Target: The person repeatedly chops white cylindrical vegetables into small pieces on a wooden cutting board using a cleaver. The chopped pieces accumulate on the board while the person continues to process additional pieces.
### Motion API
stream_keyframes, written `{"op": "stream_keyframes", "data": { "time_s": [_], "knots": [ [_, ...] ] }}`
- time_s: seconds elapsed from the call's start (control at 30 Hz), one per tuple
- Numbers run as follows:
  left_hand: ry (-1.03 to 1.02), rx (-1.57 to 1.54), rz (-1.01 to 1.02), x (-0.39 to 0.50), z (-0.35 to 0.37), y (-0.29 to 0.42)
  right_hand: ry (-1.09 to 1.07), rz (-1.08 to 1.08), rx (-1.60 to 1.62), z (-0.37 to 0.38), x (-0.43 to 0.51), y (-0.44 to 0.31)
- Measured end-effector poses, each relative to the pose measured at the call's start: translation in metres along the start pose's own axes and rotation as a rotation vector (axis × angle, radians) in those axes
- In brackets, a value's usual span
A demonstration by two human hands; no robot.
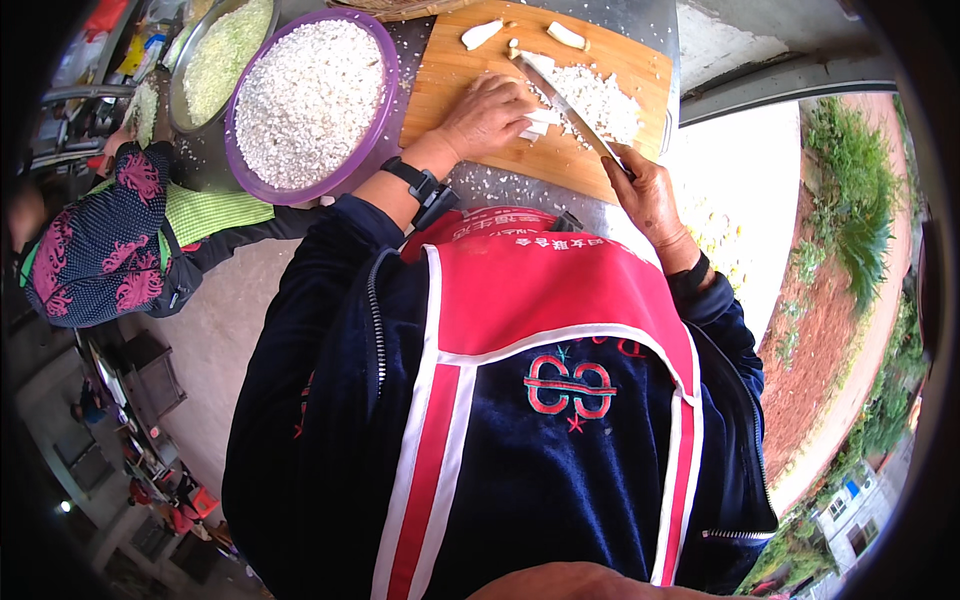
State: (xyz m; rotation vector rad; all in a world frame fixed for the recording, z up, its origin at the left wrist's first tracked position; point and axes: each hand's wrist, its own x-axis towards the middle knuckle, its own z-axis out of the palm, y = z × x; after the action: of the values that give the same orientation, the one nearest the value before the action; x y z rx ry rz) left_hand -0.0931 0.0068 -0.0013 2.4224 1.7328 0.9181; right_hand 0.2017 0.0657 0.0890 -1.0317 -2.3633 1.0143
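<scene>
My right hand grips the handle of a kitchen knife, whose blade slants up and left across a wooden cutting board. Fingers bent, my left hand rests on the board at a few white strips, left of the blade. The strips look like sliced mushroom stem. Finely chopped white pieces are heaped to the right of the knife. Toward the board's far side lie two pale stem pieces, probably king oyster mushroom and a similar one. A small brownish end piece lies by the knife tip.
A purple basin full of chopped white bits stands left of the board. Behind it is a metal bowl of pale green shreds. A person in a patterned top works at the left. Part of a woven basket shows at the top.
</scene>
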Motion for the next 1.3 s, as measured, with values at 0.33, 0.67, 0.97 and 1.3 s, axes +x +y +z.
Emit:
{"op": "stream_keyframes", "data": {
  "time_s": [0.33, 0.67, 0.97, 1.3],
  "knots": [
    [0.094, 0.032, -0.003, -0.009, -0.021, 0.01, -0.124, 0.091, 0.056, 0.011, 0.015, 0.019],
    [0.082, 0.165, 0.016, -0.016, -0.011, 0.036, -0.238, -0.092, -0.137, 0.011, 0.045, 0.014],
    [0.126, 0.16, 0.033, -0.028, -0.009, 0.035, -0.321, -0.042, -0.066, 0.003, 0.058, 0.013],
    [0.194, 0.042, -0.031, -0.034, 0.003, 0.037, -0.286, -0.133, -0.133, 0.022, 0.047, 0.019]
  ]
}}
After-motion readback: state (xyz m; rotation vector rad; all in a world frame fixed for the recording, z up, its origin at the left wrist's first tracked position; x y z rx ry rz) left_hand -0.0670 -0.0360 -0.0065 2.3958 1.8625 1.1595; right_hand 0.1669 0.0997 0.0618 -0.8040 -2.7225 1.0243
